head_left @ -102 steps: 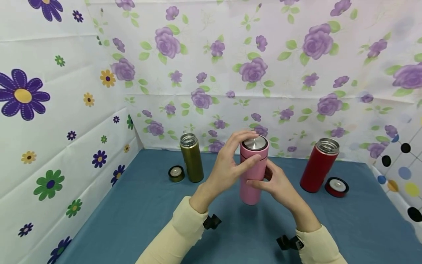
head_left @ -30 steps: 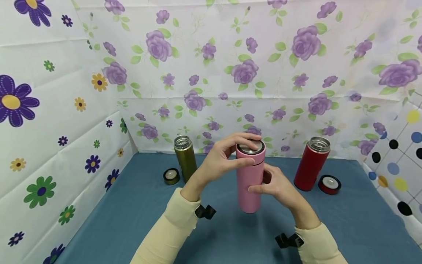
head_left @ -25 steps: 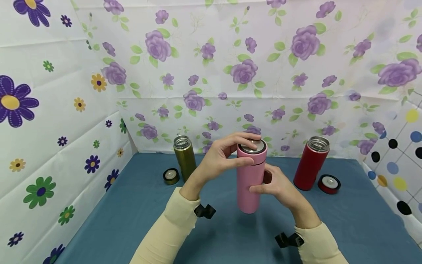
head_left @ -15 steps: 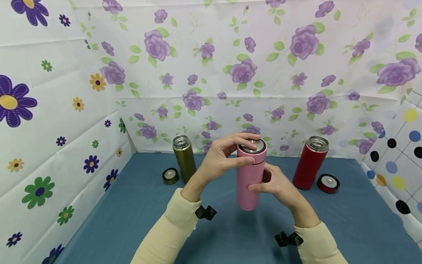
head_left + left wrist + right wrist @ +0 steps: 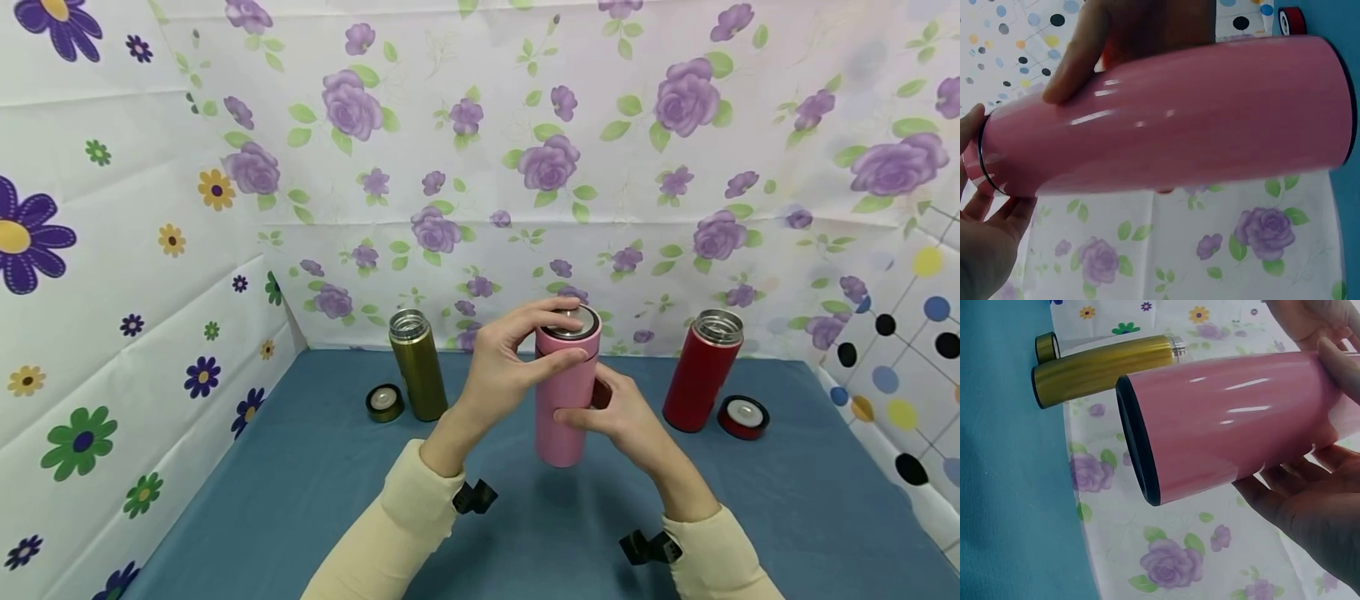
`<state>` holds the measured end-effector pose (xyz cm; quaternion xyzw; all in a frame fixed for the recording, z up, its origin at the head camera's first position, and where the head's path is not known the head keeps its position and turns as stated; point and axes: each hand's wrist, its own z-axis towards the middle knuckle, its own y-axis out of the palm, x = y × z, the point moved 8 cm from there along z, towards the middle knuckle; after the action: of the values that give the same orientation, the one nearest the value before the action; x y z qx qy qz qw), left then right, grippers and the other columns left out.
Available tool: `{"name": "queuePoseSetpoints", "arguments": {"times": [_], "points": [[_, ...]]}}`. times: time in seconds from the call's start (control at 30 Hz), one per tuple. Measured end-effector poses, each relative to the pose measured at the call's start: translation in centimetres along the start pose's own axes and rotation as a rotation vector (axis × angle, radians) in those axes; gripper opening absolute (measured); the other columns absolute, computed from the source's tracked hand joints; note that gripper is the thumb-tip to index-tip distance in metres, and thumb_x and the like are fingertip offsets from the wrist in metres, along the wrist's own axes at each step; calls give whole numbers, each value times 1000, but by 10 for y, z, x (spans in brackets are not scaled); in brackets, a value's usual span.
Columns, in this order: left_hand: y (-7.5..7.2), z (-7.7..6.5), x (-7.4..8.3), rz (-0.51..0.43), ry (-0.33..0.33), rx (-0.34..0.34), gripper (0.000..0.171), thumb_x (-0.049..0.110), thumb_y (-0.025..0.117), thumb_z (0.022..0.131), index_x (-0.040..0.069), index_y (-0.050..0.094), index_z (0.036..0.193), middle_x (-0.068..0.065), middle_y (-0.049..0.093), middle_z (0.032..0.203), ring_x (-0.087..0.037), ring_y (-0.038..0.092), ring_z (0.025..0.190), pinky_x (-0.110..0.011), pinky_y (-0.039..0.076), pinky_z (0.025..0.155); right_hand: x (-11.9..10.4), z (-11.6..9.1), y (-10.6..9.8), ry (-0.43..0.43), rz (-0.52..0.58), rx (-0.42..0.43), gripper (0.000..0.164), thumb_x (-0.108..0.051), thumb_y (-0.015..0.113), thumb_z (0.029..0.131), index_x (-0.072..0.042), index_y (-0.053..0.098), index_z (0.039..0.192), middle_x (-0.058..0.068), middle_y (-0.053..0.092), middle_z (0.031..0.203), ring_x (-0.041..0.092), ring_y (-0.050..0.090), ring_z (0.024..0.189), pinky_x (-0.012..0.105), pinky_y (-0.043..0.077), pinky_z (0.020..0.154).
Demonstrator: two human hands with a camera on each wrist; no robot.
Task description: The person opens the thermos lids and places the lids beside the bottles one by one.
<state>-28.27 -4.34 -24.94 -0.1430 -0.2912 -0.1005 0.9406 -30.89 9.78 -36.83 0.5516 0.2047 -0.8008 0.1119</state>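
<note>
A pink thermos bottle (image 5: 561,417) is held up between both hands, its base off the table in the right wrist view. The left hand (image 5: 504,358) grips its lid (image 5: 576,325), thumb on the near side and fingers over the silver top. Lower down, the right hand (image 5: 622,412) holds the body, with the thumb across the front and the fingers wrapped behind. A dark seam between lid and body shows in the left wrist view. In the head view the far fingers of the right hand are hidden by the bottle.
At the left stands an uncapped olive-green bottle (image 5: 420,371), its cap (image 5: 385,402) beside it. A red bottle (image 5: 701,375) without its lid stands at the right, next to its red cap (image 5: 743,417). Flowered cloths hang behind the blue table (image 5: 300,500).
Over the last half second the pink bottle has risen slightly, with both hands still on it. The left hand's wrist has turned a little. The whole head view has shifted slightly.
</note>
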Motion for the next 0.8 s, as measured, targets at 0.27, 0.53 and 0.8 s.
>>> {"name": "queuePoseSetpoints", "arguments": {"times": [0.27,0.53,0.8], "points": [[0,1,1,-53,-14,-147,27,6,74,98,-2,69,122,-18,59,145,-29,51,140,-47,44,115,-3,-3,-3,-11,55,-68,56,-16,76,91,-8,56,143,13,67,129,34,66,113,42,59,91],[1,0,-3,-154,-56,-224,36,25,72,102,-5,68,122,-21,57,146,-34,52,138,-51,47,110,-3,-5,0,-13,98,-146,54,-15,74,92,-5,55,142,15,66,129,35,66,114,45,59,92],[0,-1,-4,-157,-44,-204,38,26,74,100,-6,68,121,-23,58,144,-35,53,137,-52,48,109,-2,-3,1,-11,87,-127,56,-15,75,91,-6,56,142,14,66,129,35,65,114,45,59,91]]}}
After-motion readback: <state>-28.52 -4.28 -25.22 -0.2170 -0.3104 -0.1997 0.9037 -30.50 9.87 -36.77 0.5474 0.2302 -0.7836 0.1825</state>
